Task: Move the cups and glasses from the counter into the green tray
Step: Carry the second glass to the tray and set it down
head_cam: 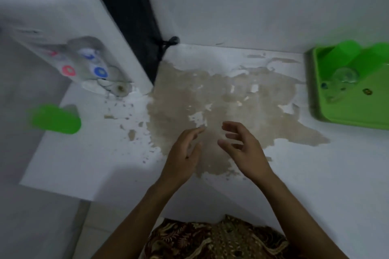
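A green tray (pixel 345 115) lies at the right edge of the white counter (pixel 105 157). In it stand a green cup (pixel 341 57) upside down and a clear glass (pixel 345 75). Another green cup (pixel 55 119) stands near the counter's left edge, blurred. My left hand (pixel 185 155) and my right hand (pixel 242 147) hover side by side over the middle of the counter, fingers loosely spread, holding nothing. Both are far from the cup and the tray.
A white water dispenser (pixel 84 63) with red and blue taps stands at the back left, a black panel on its side. A large brownish patch of peeled surface (pixel 231 101) covers the counter's middle. A white wall runs behind. Patterned cloth shows at the bottom.
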